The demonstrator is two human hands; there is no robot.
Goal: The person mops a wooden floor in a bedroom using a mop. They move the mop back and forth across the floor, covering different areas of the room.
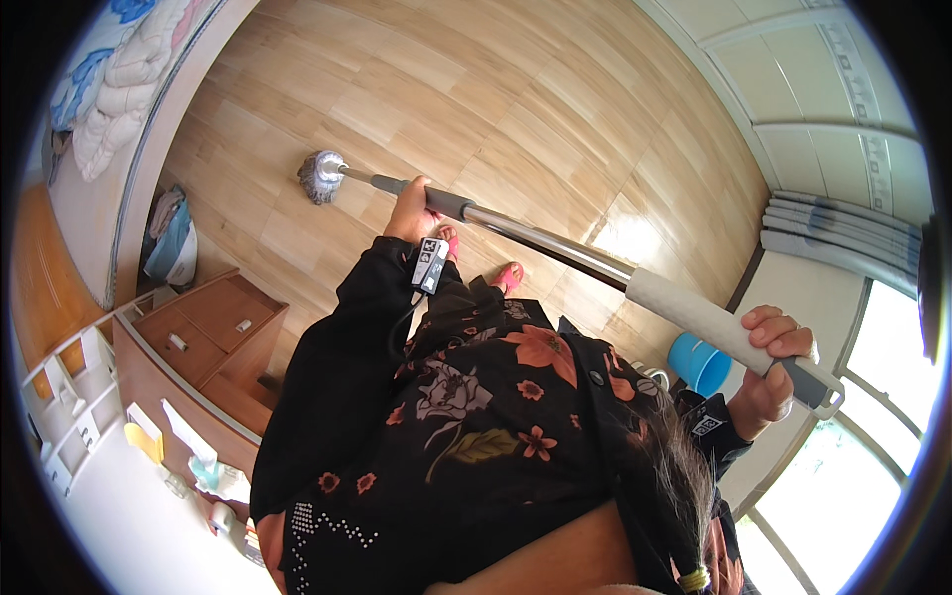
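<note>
A mop with a long metal pole (550,242) runs across the view in front of me, from upper left to lower right. My left hand (414,212) is closed around the grey grip on the lower part of the pole. Around the top end of the light handle sleeve, near its grey hanging cap (818,390), my right hand (777,364) is closed. The grey string mop head (321,177) rests on the wood-patterned floor (476,97), beyond my left hand.
A bed with quilts (123,82) stands at the upper left, with a bag (172,242) beside it. At the lower left is a brown wooden desk (212,327). A blue bucket (699,364) stands near the window wall at right. Pink slippers (509,277) are on my feet.
</note>
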